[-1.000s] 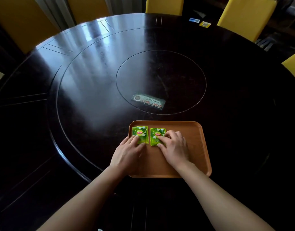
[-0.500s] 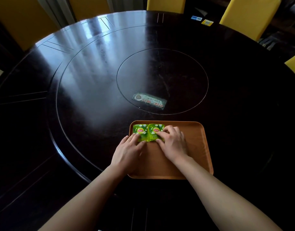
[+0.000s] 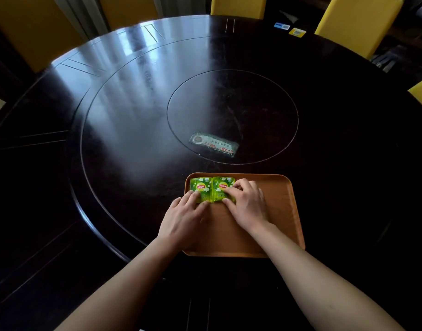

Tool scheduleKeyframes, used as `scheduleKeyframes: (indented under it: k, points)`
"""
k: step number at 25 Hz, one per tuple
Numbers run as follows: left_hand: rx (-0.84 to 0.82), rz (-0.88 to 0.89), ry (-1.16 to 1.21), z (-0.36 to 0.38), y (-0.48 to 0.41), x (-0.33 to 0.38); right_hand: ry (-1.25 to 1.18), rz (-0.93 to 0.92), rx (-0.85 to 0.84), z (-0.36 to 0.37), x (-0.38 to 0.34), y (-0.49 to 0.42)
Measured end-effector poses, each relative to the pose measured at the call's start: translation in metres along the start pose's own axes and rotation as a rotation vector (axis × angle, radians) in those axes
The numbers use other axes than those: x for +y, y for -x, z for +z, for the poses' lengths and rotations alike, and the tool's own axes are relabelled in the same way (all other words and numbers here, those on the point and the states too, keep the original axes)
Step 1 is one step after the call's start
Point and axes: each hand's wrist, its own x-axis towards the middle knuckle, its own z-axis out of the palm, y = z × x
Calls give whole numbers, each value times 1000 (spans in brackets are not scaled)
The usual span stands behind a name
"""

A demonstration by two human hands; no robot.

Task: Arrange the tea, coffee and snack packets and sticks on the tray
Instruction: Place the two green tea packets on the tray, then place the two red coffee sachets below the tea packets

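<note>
An orange-brown tray [image 3: 279, 211] lies on the dark round table in front of me. Two green Lipton tea packets sit side by side, edges touching, in the tray's far left corner. The left packet [image 3: 200, 186] has the fingertips of my left hand [image 3: 183, 218] pressed flat on its near edge. The right packet [image 3: 223, 186] is partly covered by the fingers of my right hand [image 3: 248, 206], which rest flat on its right and near edges. Neither hand is closed around a packet.
A flat printed card [image 3: 213, 145] lies inside the table's inner circle [image 3: 232, 115], beyond the tray. A blue card [image 3: 282, 26] and a yellow card [image 3: 297, 32] lie at the table's far edge. Yellow chairs [image 3: 355, 22] surround the table.
The two packets have been slid together and up-left into the tray's far left corner; a gap between them has closed. Both hands moved forward with them.
</note>
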Motion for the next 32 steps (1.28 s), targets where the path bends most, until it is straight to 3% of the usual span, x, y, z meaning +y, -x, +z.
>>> scheduleKeyframes:
  k: [14, 23, 28, 32]
  points:
    - [-6, -55, 4, -23, 24, 4, -54, -16, 1, -23, -4, 23]
    - [84, -144, 218, -30, 136, 27, -153, -95, -23, -45, -18, 116]
    - [48, -272, 308, -12, 239, 37, -313, -61, -166, -42, -41, 209]
    - [-70, -378, 347, 0, 302, 50, -285, -80, -461, -22, -63, 269]
